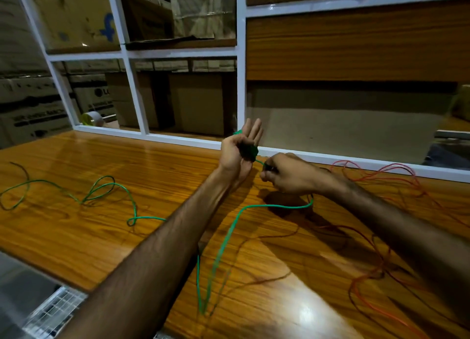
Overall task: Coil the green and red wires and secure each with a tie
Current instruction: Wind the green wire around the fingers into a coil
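1. At the far edge of the wooden surface, the left hand was held upright, palm facing the right hand, with a small coil of green wire wound about it; its upper fingers were spread and straight, and the coil was pinned against the palm by the thumb, so far as could be told.
2. Toward four o'clock from the coil, and just beside it, the right hand was seen, its fingers pressed together in a pinch on the wire's running part.
3. A short taut stretch was drawn between the two hands, along a ten-to-four line.
4. From the right hand the slack was let fall toward seven o'clock, then was trailed away toward nine o'clock in loose loops across the surface.
5. The next wrap was judged to depend on that line being carried round the left hand by the right.
6. The red wire was left lying uncoiled at three o'clock, and no tie could be made out.
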Demonstrator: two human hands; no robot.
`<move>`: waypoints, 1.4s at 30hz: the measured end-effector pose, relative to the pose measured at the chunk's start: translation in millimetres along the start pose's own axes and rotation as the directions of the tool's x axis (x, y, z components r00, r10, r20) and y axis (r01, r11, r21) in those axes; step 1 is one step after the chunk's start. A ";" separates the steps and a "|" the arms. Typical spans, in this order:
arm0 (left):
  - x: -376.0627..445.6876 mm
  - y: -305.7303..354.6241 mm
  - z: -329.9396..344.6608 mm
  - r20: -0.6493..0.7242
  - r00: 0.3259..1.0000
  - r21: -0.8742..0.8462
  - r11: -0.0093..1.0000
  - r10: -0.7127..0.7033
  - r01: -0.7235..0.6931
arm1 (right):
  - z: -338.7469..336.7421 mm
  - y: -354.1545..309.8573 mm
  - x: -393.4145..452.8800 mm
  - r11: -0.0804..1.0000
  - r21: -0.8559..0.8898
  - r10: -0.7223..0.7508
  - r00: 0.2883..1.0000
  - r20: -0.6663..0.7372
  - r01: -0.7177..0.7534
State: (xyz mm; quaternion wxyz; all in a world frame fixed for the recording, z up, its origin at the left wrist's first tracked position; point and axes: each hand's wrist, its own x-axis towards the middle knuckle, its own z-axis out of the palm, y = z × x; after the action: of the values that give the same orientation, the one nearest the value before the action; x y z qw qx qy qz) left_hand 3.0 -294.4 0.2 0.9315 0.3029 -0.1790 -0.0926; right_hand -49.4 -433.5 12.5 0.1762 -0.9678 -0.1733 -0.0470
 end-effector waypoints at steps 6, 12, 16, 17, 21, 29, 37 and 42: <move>12.8 -5.6 -9.9 0.026 1.000 0.600 0.800 0.007 -0.021 | -13.7 -10.7 -2.1 0.997 0.081 -0.009 0.999 -0.046 0.013; 11.4 -7.2 -33.2 0.157 0.987 0.950 0.278 -0.027 -0.144 | -31.0 -8.0 3.8 0.994 0.111 0.025 0.997 -0.069 -0.017; 6.2 -7.9 -30.1 0.113 0.994 0.984 0.137 -0.003 -0.111 | -41.0 -8.3 8.6 0.997 0.070 -0.017 0.990 -0.138 0.027; 4.5 -7.3 -27.7 0.075 0.997 0.987 0.142 -0.018 -0.072 | -43.3 -10.1 9.2 0.998 0.034 -0.048 0.987 -0.154 0.054; -0.8 -5.9 -24.1 0.015 0.989 0.959 0.281 -0.148 0.027 | -56.5 -15.9 11.1 0.965 -0.156 -0.234 0.957 -0.171 0.209; -9.0 4.1 -18.4 0.141 0.831 0.844 0.504 -0.538 0.183 | -69.5 2.8 26.3 0.885 -0.327 -0.435 0.840 -0.324 0.332; -14.1 13.2 -18.9 0.329 0.695 0.714 0.650 -0.639 0.260 | -44.2 40.9 48.7 0.864 -0.426 -0.472 0.727 -0.498 0.269; -20.5 13.7 -10.5 0.515 0.666 0.407 0.838 -0.540 0.363 | -32.6 54.1 51.2 0.933 -0.239 -0.360 0.733 -0.577 0.270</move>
State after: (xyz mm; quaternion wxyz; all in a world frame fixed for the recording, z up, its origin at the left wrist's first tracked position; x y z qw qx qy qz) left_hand -10.8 -272.1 -5.2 0.7184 0.4150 -0.3994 -0.3901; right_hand 16.5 -476.3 33.1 0.1444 -0.8662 -0.2647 -0.3985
